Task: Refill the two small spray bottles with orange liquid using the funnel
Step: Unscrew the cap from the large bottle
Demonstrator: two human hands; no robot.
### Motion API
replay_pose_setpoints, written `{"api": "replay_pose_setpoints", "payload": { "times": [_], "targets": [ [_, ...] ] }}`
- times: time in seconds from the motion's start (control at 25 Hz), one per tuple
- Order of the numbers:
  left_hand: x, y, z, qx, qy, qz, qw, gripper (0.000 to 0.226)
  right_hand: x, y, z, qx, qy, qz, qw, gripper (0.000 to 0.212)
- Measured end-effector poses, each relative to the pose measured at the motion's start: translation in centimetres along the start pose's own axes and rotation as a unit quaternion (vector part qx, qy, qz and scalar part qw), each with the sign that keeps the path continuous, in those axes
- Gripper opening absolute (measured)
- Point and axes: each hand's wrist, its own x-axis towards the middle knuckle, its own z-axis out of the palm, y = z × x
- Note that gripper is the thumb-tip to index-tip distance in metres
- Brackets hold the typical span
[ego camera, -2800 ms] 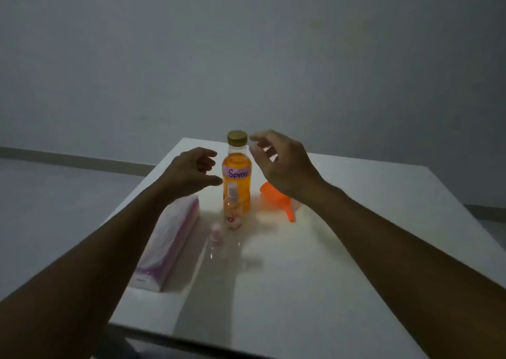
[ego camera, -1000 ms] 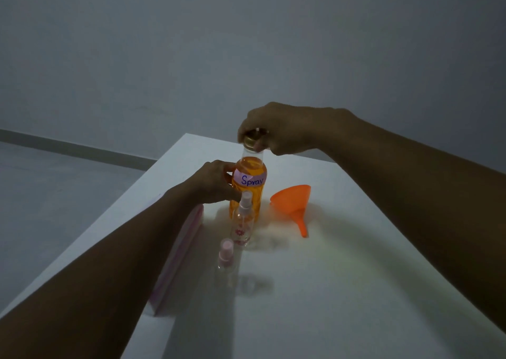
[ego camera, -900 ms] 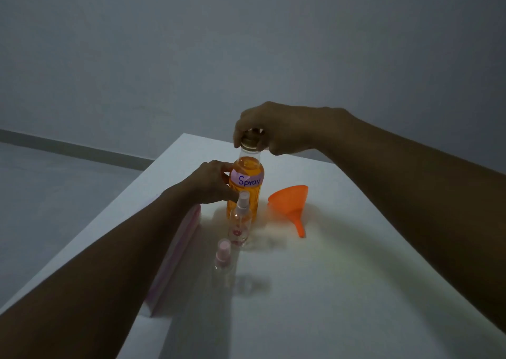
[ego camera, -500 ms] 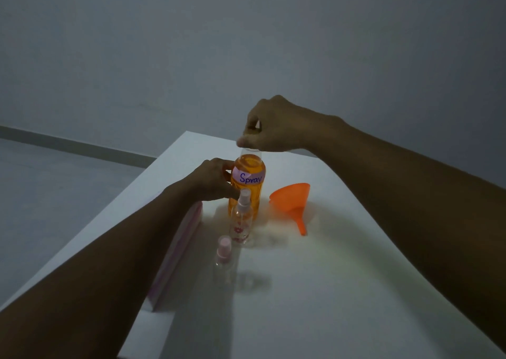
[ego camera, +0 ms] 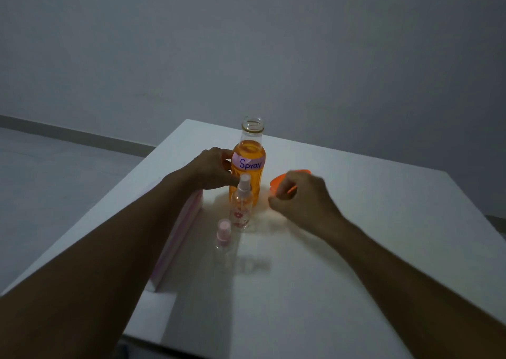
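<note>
A large bottle (ego camera: 248,175) of orange liquid, labelled "Spray", stands uncapped at the back of the white table (ego camera: 369,249). My left hand (ego camera: 212,168) grips its left side. In front of it stand two small clear spray bottles with pink heads, a taller one (ego camera: 241,208) and a shorter one (ego camera: 223,238). The orange funnel (ego camera: 278,182) lies to the right of the large bottle, mostly hidden behind my right hand (ego camera: 301,197). That hand is low over the table with its fingers pinched shut, and the bottle cap within them cannot be seen.
A pink and white tissue pack (ego camera: 178,238) lies along the table's left side, under my left forearm. The table's left edge drops to a grey floor, and a plain wall rises behind.
My right hand has taken the gold cap off the large bottle and come down to the right, in front of the funnel. My left hand still holds the bottle.
</note>
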Motion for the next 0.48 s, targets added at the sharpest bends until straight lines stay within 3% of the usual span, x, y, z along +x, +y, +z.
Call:
{"api": "replay_pose_setpoints", "payload": {
  "times": [0.16, 0.4, 0.48],
  "targets": [
    [-0.1, -0.1, 0.0, 0.021, 0.001, 0.006, 1.0, 0.049, -1.8, 1.7, 3.9, -0.009, -0.033, 0.0, 0.999, 0.014],
    [-0.2, 0.5, -0.2, 0.059, -0.021, -0.003, 0.998, 0.049, -2.6, 3.8, 6.7, 0.015, 0.019, -0.051, 0.998, 0.01],
    [-0.5, 1.0, -0.9, 0.068, -0.057, -0.014, 0.996, 0.057, -3.1, 4.0, 6.9, 0.013, 0.012, -0.063, 0.998, 0.023]
  ]
}}
